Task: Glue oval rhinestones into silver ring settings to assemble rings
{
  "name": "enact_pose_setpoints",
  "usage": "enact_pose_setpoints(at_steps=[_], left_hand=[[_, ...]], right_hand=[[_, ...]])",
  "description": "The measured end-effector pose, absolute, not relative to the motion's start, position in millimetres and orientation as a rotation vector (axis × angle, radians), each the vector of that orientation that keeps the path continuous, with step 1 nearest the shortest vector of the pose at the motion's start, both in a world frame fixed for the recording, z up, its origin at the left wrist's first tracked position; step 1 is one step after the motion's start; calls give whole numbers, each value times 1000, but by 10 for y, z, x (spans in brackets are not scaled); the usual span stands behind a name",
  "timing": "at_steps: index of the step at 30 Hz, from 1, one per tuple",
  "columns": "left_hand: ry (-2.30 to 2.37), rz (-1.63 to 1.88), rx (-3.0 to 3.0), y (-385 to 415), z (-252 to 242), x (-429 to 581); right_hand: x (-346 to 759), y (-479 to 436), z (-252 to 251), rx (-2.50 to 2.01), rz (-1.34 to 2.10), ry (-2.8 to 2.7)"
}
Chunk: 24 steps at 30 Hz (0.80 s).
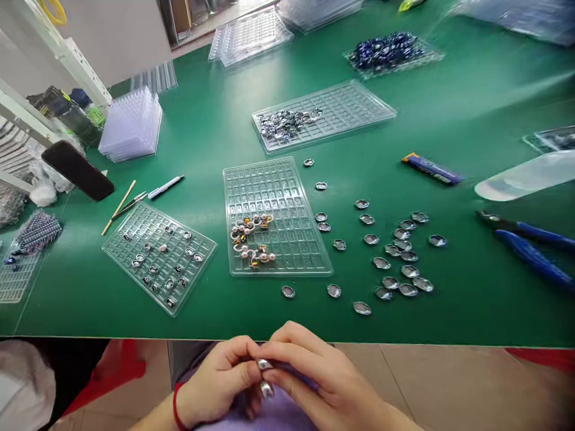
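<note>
Both hands meet at 6 o'clock, just below the near edge of the green desk [471, 102]. The left hand [220, 378] is curled nearly closed, thumb and forefinger pinching one small shiny silver cap [265, 363]. The right hand [317, 377] is closed over the same piece from the other side, fingertips touching it. A second cap [267, 389] shows just beneath, between the palms; which hand has it I cannot tell. One red cord [175, 407] rings the left wrist.

About twenty-three loose caps [403, 244] lie scattered on the matte desk from 12 to 3 o'clock of the hands. They are round, domed and mirror-bright.

Four clear, gridded plastic trays lie flat:
- The centre tray [287, 179], at 12 o'clock, carries two clusters of ringed, pearly pieces.
- The left tray [135, 269], at 10 o'clock, has small silver bits dotted among its cells.
- The far tray [354, 105], at 1 o'clock, bears one heap of silver parts.
- The farthest tray [429, 55] holds dark blue beads.

One stack of empty trays [132, 123] stands at 11 o'clock. Near it lie one white pen [165, 187], one thin wooden stick [119, 206] and one black phone [76, 170]. One pair of blue-handled pliers [527, 242] lies at 3 o'clock.
</note>
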<state>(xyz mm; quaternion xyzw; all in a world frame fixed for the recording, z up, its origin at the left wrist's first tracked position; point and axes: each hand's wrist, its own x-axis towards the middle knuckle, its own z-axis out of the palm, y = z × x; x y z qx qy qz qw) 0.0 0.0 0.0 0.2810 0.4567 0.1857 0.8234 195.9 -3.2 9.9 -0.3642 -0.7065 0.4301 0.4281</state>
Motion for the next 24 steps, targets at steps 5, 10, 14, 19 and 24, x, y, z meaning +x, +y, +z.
enact_pose_setpoints(at_steps=[5,10,14,19,24], left_hand=[[919,330,611,-38,-76,26],[983,342,523,-64,-248,66],[1036,401,479,-50,-309,86],[1081,487,449,-62,-332,128],[1097,570,458,-73,-356,166]], right_hand=[[1971,-64,54,-984,742,-1937],[1911,-122,-135,-1089,534,-1948],[1830,-153,-260,-1199,430,-1891],[1753,-171,-353,-1244,323,-1855],[1700,-188,-413,-1251,209,-1817]])
